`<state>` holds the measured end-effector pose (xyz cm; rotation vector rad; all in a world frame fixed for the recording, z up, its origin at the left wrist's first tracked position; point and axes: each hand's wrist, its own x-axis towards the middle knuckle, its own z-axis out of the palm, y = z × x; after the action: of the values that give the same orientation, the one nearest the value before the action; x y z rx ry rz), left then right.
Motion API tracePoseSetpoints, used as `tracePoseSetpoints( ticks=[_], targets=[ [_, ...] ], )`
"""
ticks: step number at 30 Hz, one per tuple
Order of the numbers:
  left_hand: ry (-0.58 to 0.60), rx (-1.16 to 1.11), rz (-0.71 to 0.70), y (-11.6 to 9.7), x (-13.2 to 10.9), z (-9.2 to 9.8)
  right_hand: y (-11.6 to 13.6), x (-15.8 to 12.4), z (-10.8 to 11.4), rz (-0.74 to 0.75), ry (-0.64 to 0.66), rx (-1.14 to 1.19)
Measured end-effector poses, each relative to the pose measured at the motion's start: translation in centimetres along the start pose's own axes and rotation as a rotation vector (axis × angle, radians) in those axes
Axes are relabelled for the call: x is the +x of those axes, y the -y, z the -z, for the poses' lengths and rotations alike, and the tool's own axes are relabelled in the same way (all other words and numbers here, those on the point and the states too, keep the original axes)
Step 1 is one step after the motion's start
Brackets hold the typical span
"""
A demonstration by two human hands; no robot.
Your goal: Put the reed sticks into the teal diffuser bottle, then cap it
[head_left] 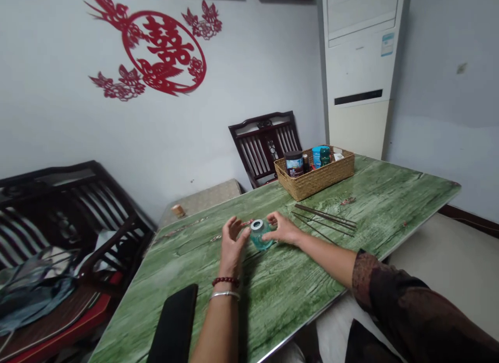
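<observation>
Head view shows me the teal jar (260, 242) between the open left hand (233, 238) and curved right hand (284, 229), whose grip I can't judge; an uneven push from either could tip it.

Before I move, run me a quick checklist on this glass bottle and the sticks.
1. Bottle upright: ok, the teal glass bottle stands on the green table.
2. Mouth uncovered: ok, a dark opening shows in its silver collar.
3. Right hand gripping firmly: cannot tell; the right hand is at the bottle's right side.
4. Left hand touching: cannot tell; the left hand is curved open close beside it.
5. Sticks gathered: not ok, the thin dark sticks lie loosely spread near the wicker basket.
</observation>
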<state>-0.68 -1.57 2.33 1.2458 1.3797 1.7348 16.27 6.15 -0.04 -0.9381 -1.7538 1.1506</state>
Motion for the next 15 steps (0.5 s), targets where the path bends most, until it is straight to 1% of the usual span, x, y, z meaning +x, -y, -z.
tracePoseSetpoints(
  ticks=[2,4,7,9,11,15],
  targets=[
    [0.085,0.018,-0.070,0.7,0.4,-0.9,-0.4,0.2,-1.0,0.021,0.052,-0.017],
    [0.181,0.046,-0.109,1.5,0.5,-1.6,-0.9,0.0,-1.9,0.039,0.064,-0.056],
    [0.289,0.114,-0.144,2.4,0.2,-1.8,-1.5,-0.3,-2.4,0.072,0.063,-0.125],
    [0.308,0.172,-0.165,2.6,0.0,-1.7,-1.6,-0.4,-2.4,0.081,0.068,-0.159],
    [0.302,0.217,-0.189,2.5,0.1,-1.6,-1.5,-0.4,-2.3,0.073,0.066,-0.188],
    [0.285,0.188,-0.172,2.5,0.3,-1.6,-1.2,-0.4,-2.2,0.060,0.073,-0.213]
  ],
)
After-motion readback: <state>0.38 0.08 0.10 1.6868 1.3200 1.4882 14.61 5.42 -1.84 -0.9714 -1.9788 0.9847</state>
